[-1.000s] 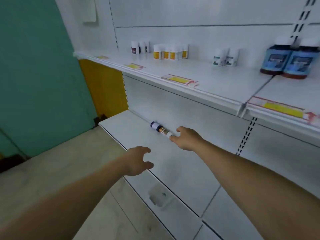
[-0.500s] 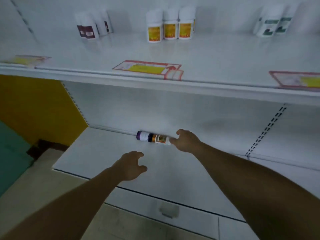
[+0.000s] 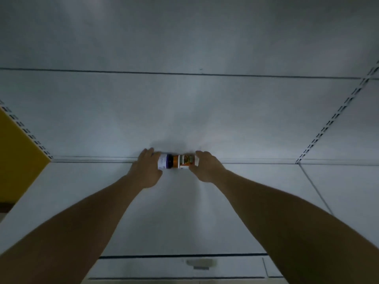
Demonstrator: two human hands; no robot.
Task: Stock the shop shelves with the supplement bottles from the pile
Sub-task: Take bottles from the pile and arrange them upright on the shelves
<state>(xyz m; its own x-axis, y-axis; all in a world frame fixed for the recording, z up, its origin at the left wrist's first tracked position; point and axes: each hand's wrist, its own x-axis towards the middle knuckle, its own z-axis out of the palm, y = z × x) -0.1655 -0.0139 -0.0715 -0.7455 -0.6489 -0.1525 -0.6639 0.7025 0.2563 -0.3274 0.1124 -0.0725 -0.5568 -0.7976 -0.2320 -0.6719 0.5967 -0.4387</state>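
At the bottom edge of the frame, right of centre, a white base panel (image 3: 143,267) runs below the shelf front, with a small grey tag (image 3: 201,264) on it. Above it the white shelf (image 3: 174,212) fills the lower half of the picture, and both bare forearms reach across it from the lower corners toward the middle.

The left hand (image 3: 146,171) sits just left of centre, its fingers curved over the left end of the bottle (image 3: 177,161) and touching it; how firmly it grips cannot be told, since the fingertips are hidden behind the hand. The right hand (image 3: 205,168) is just right of centre, fingers curled round the white cap end of the bottle.

The bottle lies on its side at the very back of the shelf, where the shelf meets the back wall (image 3: 184,109). It shows a white part at the left, a dark band, then an orange label.

At the far left of the frame stands a yellow side panel (image 3: 16,152). A slotted upright (image 3: 336,117) climbs diagonally at the upper right. A thin dark seam (image 3: 184,73) crosses the back wall higher up.
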